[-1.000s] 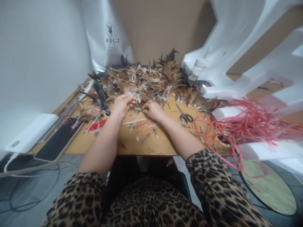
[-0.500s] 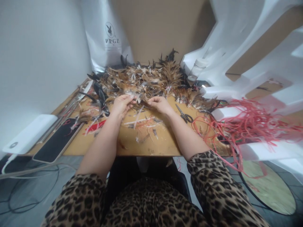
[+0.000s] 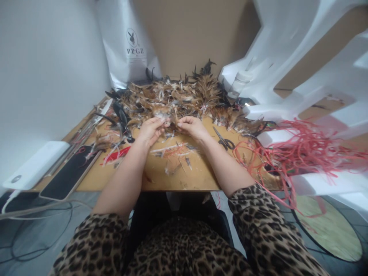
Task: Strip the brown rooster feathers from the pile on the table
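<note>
A heap of brown and black feathers spreads over the back of the tan table. At its front edge my left hand pinches a small bunch of pale-based feathers between thumb and fingers. My right hand, a short way to the right, has thumb and forefinger pressed together on a thin brown feather. The feather tips of both hands nearly meet. Below the hands lie white strips and loose feather scraps. Black-handled scissors rest just right of my right wrist.
At left are a smartphone, a white power bank with a cable, and thin rods. Red plastic lies nearby. Tangled red strips cover the right side. A clear jar and a white bag stand behind.
My hands have drawn slightly closer together. The long pale strip that hung below my fingers no longer shows there. My right fingers now pinch a feather nearer my left hand.
</note>
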`<action>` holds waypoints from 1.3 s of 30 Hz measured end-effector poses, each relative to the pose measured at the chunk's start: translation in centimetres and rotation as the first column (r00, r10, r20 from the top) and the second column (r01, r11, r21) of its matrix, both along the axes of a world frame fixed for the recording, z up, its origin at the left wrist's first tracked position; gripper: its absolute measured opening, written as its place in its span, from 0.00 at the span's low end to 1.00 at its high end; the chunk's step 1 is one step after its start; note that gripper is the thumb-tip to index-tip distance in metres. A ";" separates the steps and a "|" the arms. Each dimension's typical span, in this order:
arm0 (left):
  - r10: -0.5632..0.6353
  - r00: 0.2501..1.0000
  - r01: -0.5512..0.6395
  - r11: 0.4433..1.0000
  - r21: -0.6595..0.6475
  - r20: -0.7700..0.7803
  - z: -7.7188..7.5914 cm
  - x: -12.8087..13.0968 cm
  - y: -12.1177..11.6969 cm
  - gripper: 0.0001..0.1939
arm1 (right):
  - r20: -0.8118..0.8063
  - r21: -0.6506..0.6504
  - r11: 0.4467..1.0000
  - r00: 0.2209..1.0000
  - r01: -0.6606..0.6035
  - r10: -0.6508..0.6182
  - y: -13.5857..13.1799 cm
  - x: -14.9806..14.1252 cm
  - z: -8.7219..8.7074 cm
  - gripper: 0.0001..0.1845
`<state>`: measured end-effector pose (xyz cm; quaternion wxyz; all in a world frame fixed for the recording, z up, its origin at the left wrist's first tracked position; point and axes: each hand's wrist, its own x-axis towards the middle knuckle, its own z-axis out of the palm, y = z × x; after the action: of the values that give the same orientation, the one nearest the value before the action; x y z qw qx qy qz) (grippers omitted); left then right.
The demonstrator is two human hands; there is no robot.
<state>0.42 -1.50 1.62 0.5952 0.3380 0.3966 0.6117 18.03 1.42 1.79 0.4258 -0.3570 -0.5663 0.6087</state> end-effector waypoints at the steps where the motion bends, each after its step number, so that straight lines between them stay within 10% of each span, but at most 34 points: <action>1: 0.035 0.999 -0.035 0.999 0.016 0.014 0.2 -0.3 0.0 0.05 | 0.019 0.018 1.000 1.000 -0.023 0.023 -0.1 0.1 0.1 0.16; 22: -0.049 0.966 0.078 0.991 0.108 -0.253 0.2 0.2 -0.5 0.12 | 0.397 0.173 0.952 0.903 -0.251 0.166 -0.4 1.0 -0.1 0.07; 27: -0.004 0.995 0.014 0.995 0.100 -0.101 0.0 0.3 -0.1 0.09 | 0.281 0.194 0.981 0.959 -0.023 -0.033 -0.2 0.6 0.5 0.10; 32: 0.182 0.976 -0.197 0.972 0.128 0.118 -0.3 -0.1 0.9 0.05 | -0.043 0.221 0.893 0.919 0.392 -0.392 -0.6 0.1 1.5 0.12; 39: 0.178 0.980 -0.194 0.961 0.198 0.094 -0.4 1.4 0.4 0.07 | -0.135 -0.087 0.991 0.984 0.104 -0.115 -2.1 -2.8 -0.1 0.19</action>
<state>1.85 -1.05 1.18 0.5115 0.3357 0.3385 0.7149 15.18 -0.72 1.66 0.4828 -0.3606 -0.4899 0.6300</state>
